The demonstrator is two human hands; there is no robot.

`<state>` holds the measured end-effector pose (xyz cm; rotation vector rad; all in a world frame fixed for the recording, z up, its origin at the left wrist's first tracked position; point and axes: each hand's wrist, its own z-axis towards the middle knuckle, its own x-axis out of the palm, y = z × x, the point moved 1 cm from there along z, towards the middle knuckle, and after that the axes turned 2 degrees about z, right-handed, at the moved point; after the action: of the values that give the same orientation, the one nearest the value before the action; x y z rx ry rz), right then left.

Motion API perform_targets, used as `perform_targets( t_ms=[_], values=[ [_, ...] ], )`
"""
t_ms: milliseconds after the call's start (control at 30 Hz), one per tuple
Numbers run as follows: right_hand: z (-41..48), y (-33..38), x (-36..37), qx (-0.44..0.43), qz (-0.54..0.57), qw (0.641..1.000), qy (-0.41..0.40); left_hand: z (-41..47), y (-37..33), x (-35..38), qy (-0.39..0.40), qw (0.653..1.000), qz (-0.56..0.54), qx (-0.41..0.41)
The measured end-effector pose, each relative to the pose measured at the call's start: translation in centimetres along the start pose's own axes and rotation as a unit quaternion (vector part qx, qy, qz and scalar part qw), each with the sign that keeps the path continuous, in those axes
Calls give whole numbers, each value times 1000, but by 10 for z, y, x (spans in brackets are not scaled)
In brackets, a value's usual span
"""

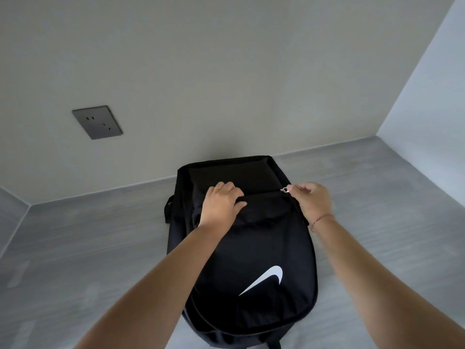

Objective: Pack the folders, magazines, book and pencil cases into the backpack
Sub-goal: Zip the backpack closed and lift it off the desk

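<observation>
Black backpack (251, 248) flat on grey surface (100, 248) by far wall (226, 71) | left hand (221, 202) grips its top fabric | right hand (312, 200) pinches zipper pull (284, 189) | tip: hold fabric taut, draw along track.

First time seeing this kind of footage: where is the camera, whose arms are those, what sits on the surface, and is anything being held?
There is no machine here. One camera worn on a person's head looks forward and down at their two bare arms. A black backpack rests on a grey surface by a wall with a socket. The left hand grips the fabric near the backpack's top, steadying it. The right hand pinches the metal zipper pull. No folders, magazines, book or pencil cases show; whether they are inside cannot be told.
</observation>
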<state>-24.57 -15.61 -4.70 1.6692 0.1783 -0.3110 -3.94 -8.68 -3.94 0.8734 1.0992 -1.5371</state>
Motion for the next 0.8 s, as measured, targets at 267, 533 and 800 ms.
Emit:
perform_targets(
  t_ms=[267, 533, 800],
  values=[
    [20, -19, -1, 42, -42, 998, -10, 1, -5, -6, 6, 998, -60, 10],
    [-15, 7, 21, -76, -205, 971, -93, -49, 48, -28, -102, 964, -150, -196],
    [-161, 10, 126, -156, -116, 956, 221, -139, 108, -23, -28, 847, -276, -453]
  ],
)
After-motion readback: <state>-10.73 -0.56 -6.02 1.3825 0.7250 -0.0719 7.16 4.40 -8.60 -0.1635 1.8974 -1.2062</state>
